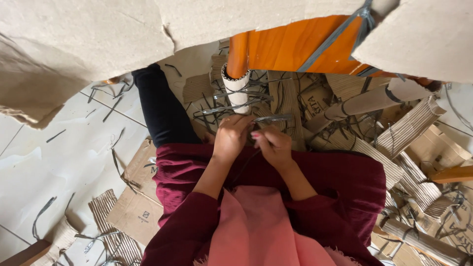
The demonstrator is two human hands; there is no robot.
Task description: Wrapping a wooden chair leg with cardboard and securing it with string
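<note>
My left hand (230, 138) and my right hand (272, 143) are close together in front of my lap, fingers curled. My right hand grips dark metal pliers (274, 118) that point left, and a thin dark strap (246, 165) runs down between both hands. My left hand pinches that strap near the pliers' tip. Just beyond the hands stands a white cardboard tube (235, 87) wrapped with grey straps, under an orange panel (295, 47).
Large sheets of brown cardboard (98, 39) hang across the top. Corrugated cardboard rolls (364, 101) and scraps lie piled on the right. Flat cardboard pieces (138, 207) and loose grey strap offcuts lie on the white tiled floor (44, 162) at the left.
</note>
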